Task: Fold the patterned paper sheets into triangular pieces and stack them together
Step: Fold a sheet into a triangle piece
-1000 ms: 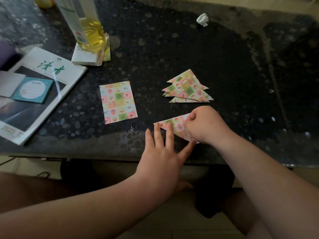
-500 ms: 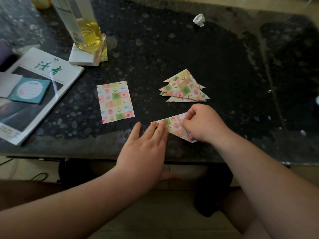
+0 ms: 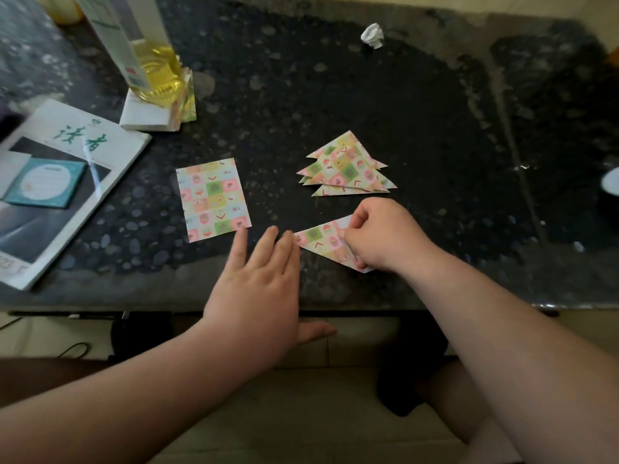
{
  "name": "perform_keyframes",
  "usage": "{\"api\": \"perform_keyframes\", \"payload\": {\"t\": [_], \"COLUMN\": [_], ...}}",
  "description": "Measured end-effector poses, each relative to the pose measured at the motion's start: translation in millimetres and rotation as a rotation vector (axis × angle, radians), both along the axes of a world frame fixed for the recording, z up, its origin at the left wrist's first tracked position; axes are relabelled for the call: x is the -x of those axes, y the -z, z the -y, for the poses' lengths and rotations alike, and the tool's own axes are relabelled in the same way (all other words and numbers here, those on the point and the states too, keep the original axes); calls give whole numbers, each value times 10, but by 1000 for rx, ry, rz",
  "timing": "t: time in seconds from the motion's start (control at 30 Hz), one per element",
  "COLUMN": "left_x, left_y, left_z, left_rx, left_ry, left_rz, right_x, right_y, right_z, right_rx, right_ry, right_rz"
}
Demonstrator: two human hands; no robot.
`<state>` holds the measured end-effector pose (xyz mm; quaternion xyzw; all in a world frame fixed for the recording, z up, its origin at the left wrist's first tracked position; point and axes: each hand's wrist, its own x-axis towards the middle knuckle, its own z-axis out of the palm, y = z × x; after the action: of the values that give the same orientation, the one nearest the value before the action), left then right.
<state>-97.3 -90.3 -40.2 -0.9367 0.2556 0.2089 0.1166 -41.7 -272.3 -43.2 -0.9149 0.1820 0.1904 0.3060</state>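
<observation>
The stack of folded triangles (image 3: pixel 346 167) lies on the dark speckled worktop (image 3: pixel 385 95), its pieces fanned unevenly so several corners stick out; just in front of the stack, near the worktop's front edge, lies a single folded triangle (image 3: pixel 320 241) of the same patterned paper; the right hand (image 3: pixel 385 236) covers that triangle's right end, its fingers (image 3: pixel 351 231) curled and pinching the paper's upper edge; the left hand (image 3: pixel 258 289) lies flat in front and to the left of the stack, its fingers (image 3: pixel 268 244) straight, spread and holding nothing; one fingertip sits right at the loose triangle's left tip, though I cannot tell whether it touches; another fingertip reaches the near corner of a flat unfolded sheet (image 3: pixel 212 199), which lies to the left of the stack, apart from it; farther left of the stack a magazine (image 3: pixel 77 145) carries a teal card (image 3: pixel 45 182); behind and to the left of the stack a bottle (image 3: pixel 154 68) with yellow liquid stands on a white paper pad (image 3: pixel 144 117); well behind the stack sits a crumpled white scrap (image 3: pixel 372 35).
</observation>
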Motion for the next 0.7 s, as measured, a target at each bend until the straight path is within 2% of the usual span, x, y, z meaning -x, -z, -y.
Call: {"api": "perform_keyframes", "payload": {"t": [0.2,0.47,0.53,0.6,0.7], "left_x": [261,121,93,-24,-343], "left_y": [109,110,77,32,11], "left_z": [210,74,50,15,-100], "left_rx": [159,255,332,477,679], "left_ry": [121,-7,-38,-134,-411], "left_rz": [-105,-47,-48,-36,-27], "right_x": [1,-6,-6,-5,7], "right_y": [-18,2,-17,-52,-94], "right_z": [-18,-45,-40,-26,-13], "right_rx": [3,-27,-15,-23,-49], "right_ry": [0,6,-16,-30,-67], "right_rz": [-17,-23,-36,-49,-64]}}
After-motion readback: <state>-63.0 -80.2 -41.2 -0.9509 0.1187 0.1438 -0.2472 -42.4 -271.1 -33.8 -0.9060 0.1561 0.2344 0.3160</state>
